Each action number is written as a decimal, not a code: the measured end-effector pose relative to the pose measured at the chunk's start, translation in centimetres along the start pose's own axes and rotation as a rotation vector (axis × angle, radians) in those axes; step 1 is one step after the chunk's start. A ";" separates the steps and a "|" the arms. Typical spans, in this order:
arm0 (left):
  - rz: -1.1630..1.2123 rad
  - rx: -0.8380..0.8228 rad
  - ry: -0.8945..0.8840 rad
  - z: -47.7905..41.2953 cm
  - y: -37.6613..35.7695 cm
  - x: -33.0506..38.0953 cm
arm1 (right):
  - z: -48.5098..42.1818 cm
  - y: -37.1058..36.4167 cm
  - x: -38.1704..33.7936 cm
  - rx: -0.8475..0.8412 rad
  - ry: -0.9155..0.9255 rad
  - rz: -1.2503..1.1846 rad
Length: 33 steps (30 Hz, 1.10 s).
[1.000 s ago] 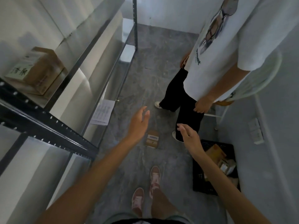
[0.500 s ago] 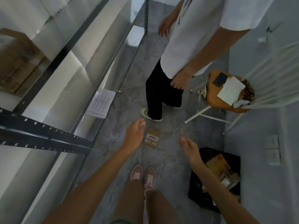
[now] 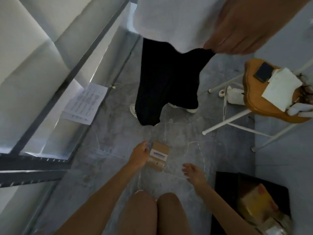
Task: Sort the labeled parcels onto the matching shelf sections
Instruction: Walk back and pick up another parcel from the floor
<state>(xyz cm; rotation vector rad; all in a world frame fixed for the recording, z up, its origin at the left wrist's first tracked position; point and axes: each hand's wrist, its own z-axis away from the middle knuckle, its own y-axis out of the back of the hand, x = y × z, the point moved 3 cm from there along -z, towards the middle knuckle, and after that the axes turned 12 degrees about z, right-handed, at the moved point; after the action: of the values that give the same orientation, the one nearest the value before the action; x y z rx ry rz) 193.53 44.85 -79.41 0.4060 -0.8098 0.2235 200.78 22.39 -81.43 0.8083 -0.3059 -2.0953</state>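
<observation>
Parcel (image 3: 158, 156) on grey floor (image 3: 110, 133), a person crouching over it: the left hand (image 3: 139, 154) touches its left edge, fingers curled but no closed grip visible; the right hand (image 3: 193, 172) hovers open and empty to the right, apart from it. The parcel is a small, flat, tan cardboard packet with a white printed label (image 3: 158, 153) facing up, text too blurred to read. The floor looks smooth and marbled, so the packet could slide away from a one-sided push rather than lift. A second person's legs (image 3: 166, 82) stand just beyond, close enough to be bumped on rising. Metal shelf (image 3: 71, 78) rails, dark and perforated, run along the left; their edge sits near the head's path upward. A black crate (image 3: 227, 184) at near right holds more brown parcels. On the far right, a chair (image 3: 257, 99) with thin white legs narrows the aisle.
</observation>
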 end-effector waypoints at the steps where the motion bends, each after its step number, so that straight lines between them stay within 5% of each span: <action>1: 0.001 -0.018 0.016 -2.4 -0.8 -1.8 | -2.8 -1.6 0.9 -0.014 -0.002 0.016; 9: -0.035 -0.256 0.180 -19.8 -8.6 -19.5 | -21.6 -14.7 8.7 -0.167 -0.267 -0.193; 14: 0.102 -0.259 0.269 -23.3 -13.5 -26.6 | -25.4 -18.6 10.3 -0.205 -0.246 -0.255; 26: 0.113 -0.050 0.087 -9.3 -7.3 -12.5 | -10.6 -8.1 3.8 0.045 0.331 0.121; 33: 0.385 0.113 -0.065 4.2 0.9 -3.1 | 5.6 -1.3 -2.8 0.126 0.527 0.052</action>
<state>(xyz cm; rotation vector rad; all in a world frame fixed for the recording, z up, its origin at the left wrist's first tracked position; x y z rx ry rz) 188.36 43.75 -78.85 0.3624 -0.9383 0.6189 197.60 25.04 -76.59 1.3705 -0.1693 -1.7474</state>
